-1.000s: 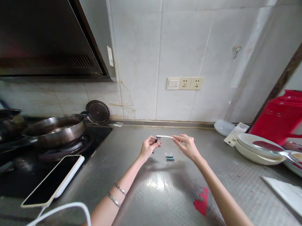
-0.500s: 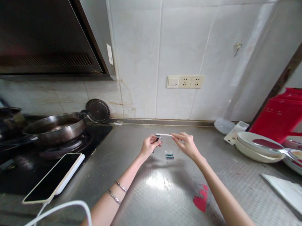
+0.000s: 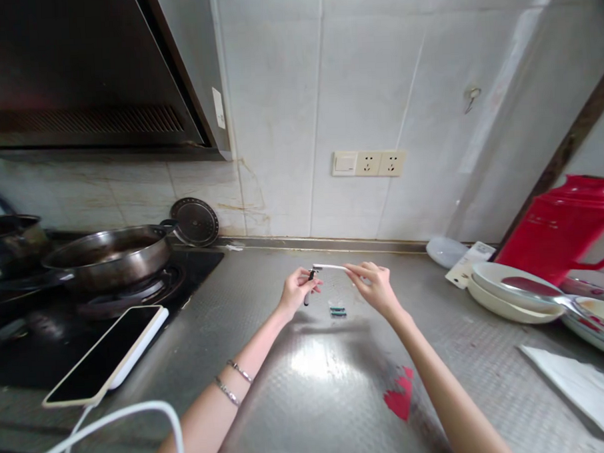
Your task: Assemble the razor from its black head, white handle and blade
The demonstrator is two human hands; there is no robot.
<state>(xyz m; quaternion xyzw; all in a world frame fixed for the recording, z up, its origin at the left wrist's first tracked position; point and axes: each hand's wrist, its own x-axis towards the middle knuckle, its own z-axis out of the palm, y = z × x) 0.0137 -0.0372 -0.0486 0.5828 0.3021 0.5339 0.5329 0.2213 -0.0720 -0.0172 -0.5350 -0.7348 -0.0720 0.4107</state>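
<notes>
Left hand (image 3: 295, 290): centre of frame, fingers curled, thumb and fingertips pinching a dark piece (image 3: 308, 289); two bracelets (image 3: 233, 383) on the wrist, lower centre-left.
Right hand (image 3: 375, 287): just right of centre, thumb and fingertips pinching the right end of a white stick (image 3: 331, 267); other fingers loosely bent.
White stick: thin, held nearly level above the counter (image 3: 265, 301) and between the two hands; its left end meets the top of the dark piece, and I cannot tell whether the two are joined.
Dark piece: small and slim, hanging slantwise down from the left fingers, clear of the counter.
Teal bits (image 3: 338, 311): two small ones lying on the counter just below the stick, between the hands.
Counter: patterned steel, across the lower frame; red mark (image 3: 400, 399) beside the right forearm.
Phone (image 3: 107, 352): lower left, screen dark, at the stove's edge; white cable (image 3: 115, 421) looping below it.
Pan (image 3: 108, 255): left, on the stove; round lid (image 3: 196, 222) leaning on the wall behind it.
Sockets (image 3: 369, 163): on the tiled wall, above the hands.
Red jug (image 3: 562, 225): right edge.
Plates (image 3: 510, 294): right, stacked, in front of the jug.
Paper (image 3: 579, 394): lower right corner.
</notes>
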